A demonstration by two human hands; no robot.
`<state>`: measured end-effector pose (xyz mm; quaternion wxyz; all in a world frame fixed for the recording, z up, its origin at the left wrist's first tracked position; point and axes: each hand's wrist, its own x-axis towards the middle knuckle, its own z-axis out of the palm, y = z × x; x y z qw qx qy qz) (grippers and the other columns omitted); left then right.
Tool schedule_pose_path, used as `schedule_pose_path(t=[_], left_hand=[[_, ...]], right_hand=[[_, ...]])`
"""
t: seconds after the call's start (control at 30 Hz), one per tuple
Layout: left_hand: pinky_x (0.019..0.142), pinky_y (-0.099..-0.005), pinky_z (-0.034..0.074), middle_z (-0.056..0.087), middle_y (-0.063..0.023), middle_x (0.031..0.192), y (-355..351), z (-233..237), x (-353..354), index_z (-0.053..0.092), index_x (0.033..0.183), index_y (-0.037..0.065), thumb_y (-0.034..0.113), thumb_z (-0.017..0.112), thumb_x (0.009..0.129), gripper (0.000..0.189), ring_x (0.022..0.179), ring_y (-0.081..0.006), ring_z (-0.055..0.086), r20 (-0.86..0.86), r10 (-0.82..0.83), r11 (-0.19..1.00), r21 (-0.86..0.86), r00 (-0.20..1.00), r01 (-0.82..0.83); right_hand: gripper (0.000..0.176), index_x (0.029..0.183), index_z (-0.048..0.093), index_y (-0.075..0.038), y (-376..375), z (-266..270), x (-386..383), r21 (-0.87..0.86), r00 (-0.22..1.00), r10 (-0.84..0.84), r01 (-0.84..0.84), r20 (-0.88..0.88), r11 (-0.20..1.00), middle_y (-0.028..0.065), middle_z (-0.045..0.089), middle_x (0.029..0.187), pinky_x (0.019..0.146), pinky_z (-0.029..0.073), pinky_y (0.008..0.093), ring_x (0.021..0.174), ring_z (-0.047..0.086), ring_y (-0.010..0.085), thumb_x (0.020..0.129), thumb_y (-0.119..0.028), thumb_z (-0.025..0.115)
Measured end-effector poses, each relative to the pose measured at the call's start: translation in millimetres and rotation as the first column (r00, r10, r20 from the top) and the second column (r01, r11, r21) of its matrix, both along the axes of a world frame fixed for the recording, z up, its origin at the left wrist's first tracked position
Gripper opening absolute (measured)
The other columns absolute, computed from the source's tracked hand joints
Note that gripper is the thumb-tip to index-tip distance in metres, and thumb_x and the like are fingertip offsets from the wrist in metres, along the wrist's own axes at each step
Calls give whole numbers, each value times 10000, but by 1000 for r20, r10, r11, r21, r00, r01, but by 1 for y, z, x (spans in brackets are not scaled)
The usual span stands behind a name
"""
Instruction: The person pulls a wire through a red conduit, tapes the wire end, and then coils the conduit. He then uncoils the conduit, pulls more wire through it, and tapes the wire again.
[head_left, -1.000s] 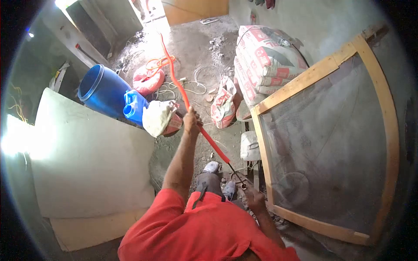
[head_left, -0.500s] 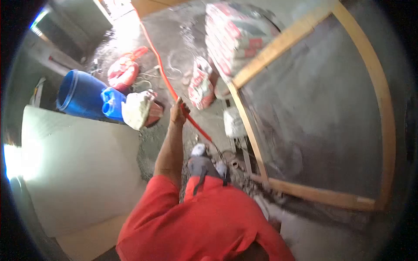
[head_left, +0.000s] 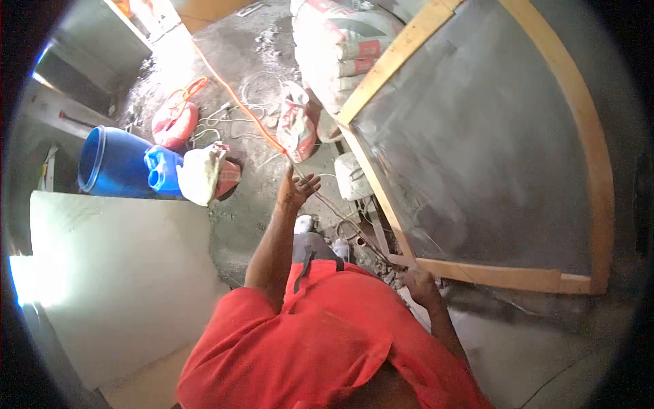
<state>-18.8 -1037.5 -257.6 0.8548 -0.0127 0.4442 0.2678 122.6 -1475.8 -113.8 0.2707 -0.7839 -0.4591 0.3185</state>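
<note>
An orange flexible tube (head_left: 235, 101) runs from the bright doorway toward me and ends just beyond my left hand. From its end a thin dark cable (head_left: 339, 213) slants down to the right. My left hand (head_left: 298, 189) is open, palm up with fingers stretched, and the cable passes against it near the thumb. Low on the right, by the wooden frame's bottom corner, my right hand (head_left: 424, 289) is closed round the cable. Its fingertips are partly hidden.
A wood-framed grey panel (head_left: 477, 150) stands close on my right. Stacked sacks (head_left: 354, 58) and a loose sack (head_left: 296, 123) lie ahead. At left are a blue barrel (head_left: 112, 162), a blue jerrycan (head_left: 163, 170) and a pale board (head_left: 122, 266). Rubble lies by my feet.
My left hand has let go of the orange tube and opened. The tube's end has moved forward, away from me, showing more cable. My right hand has come into view holding the cable.
</note>
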Motion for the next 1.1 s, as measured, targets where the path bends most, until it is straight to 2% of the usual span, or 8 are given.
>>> schedule_pose_path(t=[0.03,0.07,0.2,0.37,0.6,0.83,0.97,1.1], left_hand=[[900,-608,493,340,-306,1449,15,-20,-9,-224,1505,112,598,633,863,1176,1206,-556,492,56,7,995,94,998,-12],[900,-608,493,340,-306,1449,27,-18,-14,-224,1505,112,598,633,863,1176,1206,-556,492,52,20,995,99,998,-25],[679,-409,523,613,-161,1102,70,-19,-9,418,1262,75,584,499,949,603,932,-343,637,157,-30,951,309,987,-20],[476,-253,379,491,27,724,92,-37,16,477,956,160,459,407,1031,317,581,-133,472,148,-60,973,228,987,25],[402,-222,292,472,6,669,15,5,40,470,970,122,496,507,986,376,484,-112,414,-29,-116,959,256,993,120],[389,-220,260,414,30,643,-6,44,55,460,979,107,482,503,990,378,458,-85,340,-119,72,968,249,990,-40],[395,-223,254,408,33,638,-9,57,61,459,979,111,481,506,990,373,463,-83,332,-77,107,979,182,991,-92],[402,-231,257,404,30,654,-14,81,62,432,932,143,474,483,998,341,468,-83,343,-40,97,977,196,994,-87]], right_hand=[[357,863,633,-16,-18,-4,4,-16,996,91,-90,19,996,173,654,815,699,497,459,752,638,375,972,-306,455],[414,938,669,-30,-30,-7,5,-38,983,178,-176,38,984,182,684,926,779,509,483,849,640,416,996,-362,429],[425,925,665,-22,-51,32,10,-389,985,143,-171,-100,905,160,698,933,781,518,443,819,654,362,1007,-357,417],[456,968,678,-16,-81,15,8,-472,957,-34,-112,-289,874,133,685,867,750,517,376,762,647,241,1013,-395,427],[342,1087,672,-28,-37,-21,-11,-641,892,-186,-138,-412,755,150,692,1041,874,494,394,961,646,267,946,-303,526],[858,1494,339,-55,76,-1,48,-145,805,242,-373,-541,916,162,481,1456,1132,321,377,1366,430,263,829,-436,725],[698,1435,429,-40,182,-4,15,-15,980,198,-197,14,980,254,563,1317,1047,420,391,1247,537,362,886,-408,654],[449,1278,558,-16,233,-36,-23,158,989,55,-34,-135,987,286,646,1064,855,506,438,996,642,417,933,-303,573]])
